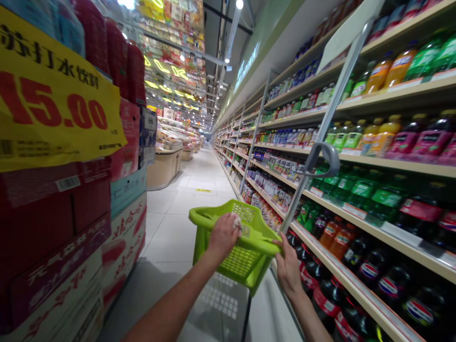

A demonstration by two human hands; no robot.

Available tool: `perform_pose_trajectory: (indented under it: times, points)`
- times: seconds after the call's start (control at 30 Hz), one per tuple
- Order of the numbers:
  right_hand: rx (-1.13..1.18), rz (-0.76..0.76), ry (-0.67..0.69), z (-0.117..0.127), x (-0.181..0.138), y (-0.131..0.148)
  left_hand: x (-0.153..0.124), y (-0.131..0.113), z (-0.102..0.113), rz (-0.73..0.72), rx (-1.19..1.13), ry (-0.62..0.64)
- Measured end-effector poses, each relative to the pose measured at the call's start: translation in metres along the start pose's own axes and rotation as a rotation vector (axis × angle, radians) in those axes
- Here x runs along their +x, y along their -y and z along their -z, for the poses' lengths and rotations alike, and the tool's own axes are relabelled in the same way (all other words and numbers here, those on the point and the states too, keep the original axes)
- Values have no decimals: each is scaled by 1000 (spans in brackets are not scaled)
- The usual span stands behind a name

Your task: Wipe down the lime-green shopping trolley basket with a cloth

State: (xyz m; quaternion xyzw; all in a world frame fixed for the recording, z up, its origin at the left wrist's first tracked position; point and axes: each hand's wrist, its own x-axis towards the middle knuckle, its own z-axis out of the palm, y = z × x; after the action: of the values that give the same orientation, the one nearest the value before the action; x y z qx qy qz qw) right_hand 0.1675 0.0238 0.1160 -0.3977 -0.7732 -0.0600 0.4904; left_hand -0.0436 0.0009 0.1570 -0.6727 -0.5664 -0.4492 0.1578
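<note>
A lime-green plastic shopping cart point(231, 263) with a perforated basket stands on the aisle floor in front of me. My left hand point(223, 235) is closed around a crumpled white wad point(236, 221), a tissue or cloth, and presses it on the cart's green handle bar point(254, 243). At the right end of that bar, my right hand point(288, 266) grips the cart, its fingers curled over the green edge. Through the basket's openings I see no goods, though its bottom is partly hidden.
Shelves of bottled drinks point(377, 194) line the right side, with a grey handle-like fitting point(326, 159) jutting from a metal rail. At left rise stacked drink cartons point(124, 228) under a yellow price sign point(53, 104). White floor tiles point(171, 232) run ahead past tan display counters point(162, 168).
</note>
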Motion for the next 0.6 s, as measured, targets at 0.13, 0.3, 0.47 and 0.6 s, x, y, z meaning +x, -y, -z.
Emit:
perform_pose_trajectory:
  times: [0.13,0.3,0.47,0.6]
  points:
    - [-19,-35,-90,-10,-2,10,-7,-40,-17,-236,-37,130]
    - [-72,-8,-135,-8,-3,11,-14,-36,-12,-347,-33,153]
    - [-70,-24,-177,-9,-4,21,-4,12,8,-94,25,-13]
    - [-137,-54,-186,-17,-5,27,-7,-27,-11,-237,8,65]
